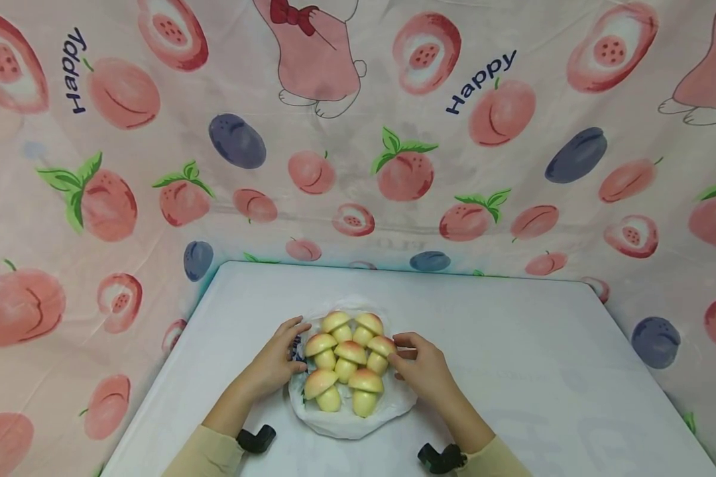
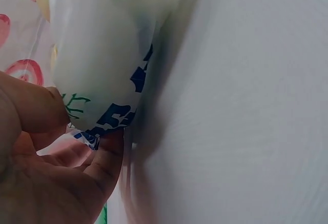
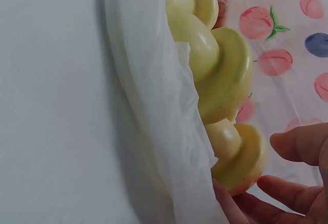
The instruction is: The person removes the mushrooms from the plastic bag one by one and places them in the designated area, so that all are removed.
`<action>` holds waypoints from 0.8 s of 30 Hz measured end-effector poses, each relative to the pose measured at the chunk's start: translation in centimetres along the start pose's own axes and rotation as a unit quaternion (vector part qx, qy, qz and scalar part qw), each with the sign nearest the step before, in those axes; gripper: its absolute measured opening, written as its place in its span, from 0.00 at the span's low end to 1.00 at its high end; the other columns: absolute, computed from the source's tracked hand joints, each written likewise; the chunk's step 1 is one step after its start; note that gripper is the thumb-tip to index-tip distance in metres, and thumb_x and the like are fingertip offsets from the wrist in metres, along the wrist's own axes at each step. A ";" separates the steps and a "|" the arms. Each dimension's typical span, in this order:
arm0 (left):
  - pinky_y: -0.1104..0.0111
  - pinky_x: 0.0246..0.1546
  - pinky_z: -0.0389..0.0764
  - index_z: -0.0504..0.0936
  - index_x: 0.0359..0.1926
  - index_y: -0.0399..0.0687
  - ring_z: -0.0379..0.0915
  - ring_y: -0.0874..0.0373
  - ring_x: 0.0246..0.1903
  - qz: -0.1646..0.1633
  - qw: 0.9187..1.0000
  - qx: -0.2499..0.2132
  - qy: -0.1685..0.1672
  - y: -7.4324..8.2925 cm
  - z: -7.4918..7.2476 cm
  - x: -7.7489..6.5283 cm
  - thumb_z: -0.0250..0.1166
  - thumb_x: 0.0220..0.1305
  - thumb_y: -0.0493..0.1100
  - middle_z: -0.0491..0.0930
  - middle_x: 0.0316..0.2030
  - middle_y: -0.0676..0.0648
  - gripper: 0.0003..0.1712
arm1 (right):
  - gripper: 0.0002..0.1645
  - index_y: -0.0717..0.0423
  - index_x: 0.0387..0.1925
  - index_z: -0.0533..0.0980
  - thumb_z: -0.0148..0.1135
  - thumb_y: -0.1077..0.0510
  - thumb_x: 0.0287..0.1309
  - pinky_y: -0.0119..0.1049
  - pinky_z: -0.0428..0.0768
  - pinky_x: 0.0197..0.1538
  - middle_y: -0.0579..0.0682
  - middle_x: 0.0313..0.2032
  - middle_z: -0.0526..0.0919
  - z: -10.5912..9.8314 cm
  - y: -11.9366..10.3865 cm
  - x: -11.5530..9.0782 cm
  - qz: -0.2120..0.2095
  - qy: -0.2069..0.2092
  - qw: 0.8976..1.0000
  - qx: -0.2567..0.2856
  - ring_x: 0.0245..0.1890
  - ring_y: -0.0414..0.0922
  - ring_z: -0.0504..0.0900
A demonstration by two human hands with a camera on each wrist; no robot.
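Several toy mushrooms with yellow stems and red-tinged caps lie grouped on a white plastic bag, its edges folded up around them. At the bag's left side, my left hand pinches the edge between thumb and fingers. Blue and green print on the bag shows close by these fingertips in the left wrist view. My right hand is at the right side, its fingers spread around the outermost mushroom. A fingertip meets that cap, while the thumb stands apart from it in the right wrist view.
A white table carries the bag near its front middle. Behind and beside it hangs a pink cloth printed with fruit. Black wrist cameras sit on both wrists.
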State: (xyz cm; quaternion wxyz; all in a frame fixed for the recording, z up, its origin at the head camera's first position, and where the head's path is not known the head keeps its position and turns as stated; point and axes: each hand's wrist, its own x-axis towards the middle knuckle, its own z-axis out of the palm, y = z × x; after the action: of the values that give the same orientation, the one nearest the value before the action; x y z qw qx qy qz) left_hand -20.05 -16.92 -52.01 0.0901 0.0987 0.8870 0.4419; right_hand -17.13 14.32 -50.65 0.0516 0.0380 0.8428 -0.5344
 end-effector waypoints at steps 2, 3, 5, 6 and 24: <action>0.40 0.76 0.71 0.68 0.80 0.46 0.58 0.32 0.80 -0.002 1.000 -0.004 0.000 -0.1 0.0 0.0 0.73 0.63 0.26 0.53 0.86 0.43 0.46 | 0.21 0.55 0.60 0.81 0.72 0.57 0.68 0.40 0.92 0.40 0.57 0.57 0.87 0.1 0.0 0.1 0.002 0.000 1.000 0.005 0.52 0.50 0.89; 0.40 0.75 0.71 0.68 0.80 0.46 0.58 0.32 0.80 -0.002 1.000 -0.006 0.001 -0.1 0.0 0.0 0.73 0.63 0.26 0.53 0.86 0.44 0.46 | 0.21 0.55 0.60 0.82 0.72 0.57 0.67 0.40 0.92 0.41 0.57 0.57 0.87 0.1 0.0 0.2 0.003 0.000 1.000 0.007 0.52 0.50 0.89; 0.40 0.75 0.72 0.68 0.80 0.47 0.59 0.32 0.80 -0.002 1.000 -0.012 0.001 -0.1 0.1 0.0 0.72 0.63 0.25 0.53 0.86 0.44 0.47 | 0.22 0.55 0.60 0.82 0.73 0.58 0.67 0.40 0.92 0.41 0.57 0.56 0.87 0.1 0.0 0.3 0.004 -0.001 1.000 0.011 0.52 0.49 0.89; 0.41 0.74 0.73 0.68 0.80 0.47 0.59 0.32 0.80 -0.002 1.000 -0.015 0.002 -0.1 0.1 0.0 0.72 0.63 0.25 0.53 0.86 0.44 0.47 | 0.22 0.55 0.60 0.82 0.73 0.58 0.66 0.40 0.92 0.41 0.57 0.56 0.87 0.1 0.1 0.3 0.004 -0.001 1.000 0.013 0.52 0.49 0.89; 0.42 0.72 0.76 0.68 0.80 0.45 0.61 0.33 0.79 0.003 1.000 -0.017 0.014 -0.5 0.3 0.2 0.74 0.62 0.27 0.55 0.85 0.45 0.47 | 0.21 0.55 0.58 0.83 0.75 0.57 0.65 0.39 0.92 0.42 0.57 0.56 0.87 0.7 0.5 1.2 0.008 0.005 0.999 0.032 0.50 0.47 0.90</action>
State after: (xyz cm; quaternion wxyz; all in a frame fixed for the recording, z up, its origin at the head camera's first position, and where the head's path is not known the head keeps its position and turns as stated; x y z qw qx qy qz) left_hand -20.19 -16.93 -52.61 0.0783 0.0935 0.8802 0.4587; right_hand -18.27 13.94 -51.52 0.0501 0.0493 0.8253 -0.5603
